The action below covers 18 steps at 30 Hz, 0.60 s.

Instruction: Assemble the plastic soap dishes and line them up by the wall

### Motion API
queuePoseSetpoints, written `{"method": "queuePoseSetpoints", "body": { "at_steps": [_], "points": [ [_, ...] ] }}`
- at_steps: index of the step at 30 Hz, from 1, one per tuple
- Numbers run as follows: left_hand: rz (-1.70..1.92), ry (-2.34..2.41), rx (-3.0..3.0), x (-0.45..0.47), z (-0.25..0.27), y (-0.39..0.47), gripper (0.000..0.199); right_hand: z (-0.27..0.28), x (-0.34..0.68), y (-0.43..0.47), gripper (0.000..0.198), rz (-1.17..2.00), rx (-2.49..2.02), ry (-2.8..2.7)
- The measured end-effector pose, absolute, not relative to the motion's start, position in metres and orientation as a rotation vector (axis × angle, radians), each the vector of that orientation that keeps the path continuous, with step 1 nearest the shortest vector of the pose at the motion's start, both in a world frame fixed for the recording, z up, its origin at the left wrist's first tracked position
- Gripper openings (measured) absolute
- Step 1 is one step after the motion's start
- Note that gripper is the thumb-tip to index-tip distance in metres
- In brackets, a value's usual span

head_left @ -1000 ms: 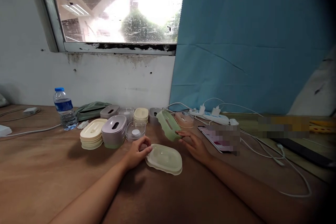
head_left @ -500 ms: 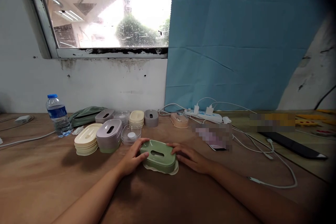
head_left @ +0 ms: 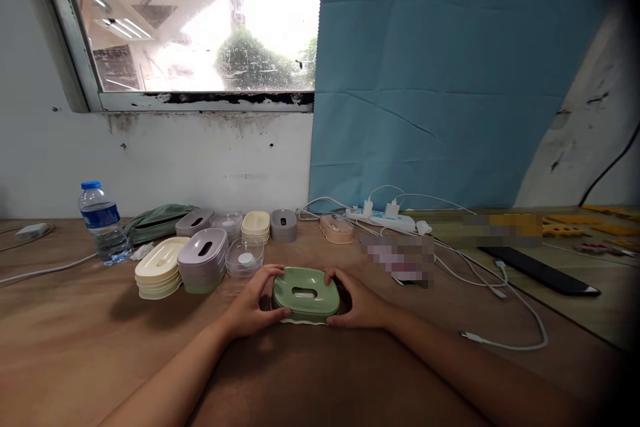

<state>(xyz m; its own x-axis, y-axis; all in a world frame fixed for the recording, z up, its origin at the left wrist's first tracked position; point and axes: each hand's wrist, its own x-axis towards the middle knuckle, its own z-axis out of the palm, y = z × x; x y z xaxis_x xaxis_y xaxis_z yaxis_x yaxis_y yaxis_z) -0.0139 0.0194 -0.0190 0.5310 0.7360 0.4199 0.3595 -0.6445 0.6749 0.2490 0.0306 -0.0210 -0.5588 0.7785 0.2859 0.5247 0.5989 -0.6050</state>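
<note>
The green cover (head_left: 306, 280), tilted in the right hand a second ago, is now level over the pale lid (head_left: 305, 321).
Both hands are half curled and grip the cover from its two ends: the left hand (head_left: 249, 303) with its thumb at the near-left edge, the right hand (head_left: 364, 301) with its thumb at the near-right edge; it sits on the brown table (head_left: 310, 380), just in front of the clear containers (head_left: 245, 259).

The slotted cover (head_left: 306, 280) is plain green. From here, the stacked lids (head_left: 159, 267) read cream; the stacked covers (head_left: 203, 265), lilac above green; hanging sheet (head_left: 425, 47), blue.
</note>
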Motion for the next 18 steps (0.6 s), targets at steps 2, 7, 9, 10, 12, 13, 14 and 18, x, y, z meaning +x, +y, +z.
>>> {"method": "queuePoseSetpoints", "body": {
  "at_steps": [2, 7, 9, 10, 12, 13, 14, 18],
  "points": [
    [0.934, 0.891, 2.236, -0.013, -0.021, 0.020, 0.045, -0.020, 0.249, 0.030, 0.049, 0.607, -1.083, -2.316],
    [0.873, 0.897, 2.296, -0.014, -0.022, 0.023, 0.042, -0.017, 0.245, 0.026, 0.052, 0.566, -1.154, -2.379],
    [0.848, 0.904, 2.361, -0.015, -0.020, 0.020, 0.041, -0.016, 0.244, 0.025, 0.050, 0.565, -1.159, -2.386],
    [0.836, 0.912, 2.404, -0.015, -0.019, 0.018, 0.041, -0.016, 0.244, 0.025, 0.050, 0.565, -1.154, -2.387],
    [0.844, 0.931, 2.510, -0.014, -0.015, 0.013, 0.041, -0.016, 0.243, 0.025, 0.049, 0.561, -1.124, -2.395],
    [0.878, 0.945, 2.563, -0.013, -0.012, 0.011, 0.040, -0.016, 0.243, 0.025, 0.048, 0.558, -1.109, -2.398],
    [0.940, 0.967, 2.609, -0.011, -0.008, 0.011, 0.036, -0.016, 0.243, 0.026, 0.048, 0.555, -1.097, -2.400],
    [1.182, 1.263, 2.651, -0.001, 0.016, 0.040, 0.019, -0.016, 0.244, 0.027, 0.049, 0.548, -1.088, -2.411]
  ]
}}
